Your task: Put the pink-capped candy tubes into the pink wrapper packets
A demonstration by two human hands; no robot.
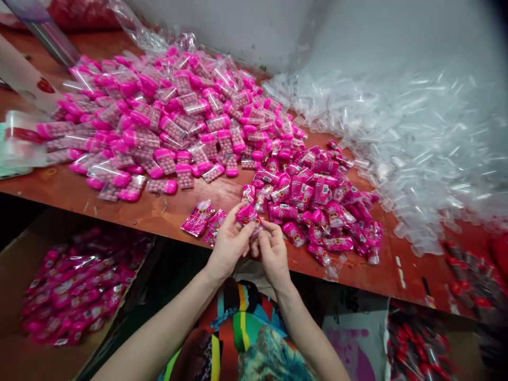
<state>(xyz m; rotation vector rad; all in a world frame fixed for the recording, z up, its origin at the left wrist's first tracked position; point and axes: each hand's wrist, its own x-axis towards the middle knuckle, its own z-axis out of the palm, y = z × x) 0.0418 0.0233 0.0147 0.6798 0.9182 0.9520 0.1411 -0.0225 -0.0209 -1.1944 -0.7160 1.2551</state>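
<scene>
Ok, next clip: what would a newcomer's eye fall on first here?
Probably the big heap of pink-capped clear containers filled with small pink balls, spread over the left and middle of the red-brown table. Next, the mass of clear plastic pieces along the pale wall at the right. Then, at the near edge, a shiny pink packet in the left grip, the right grip close against it.

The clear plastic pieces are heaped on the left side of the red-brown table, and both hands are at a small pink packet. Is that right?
Not quite: the head view shows the clear plastic pieces heaped on the right side of the red-brown table. The left hand and right hand are indeed at a small pink packet.
</scene>
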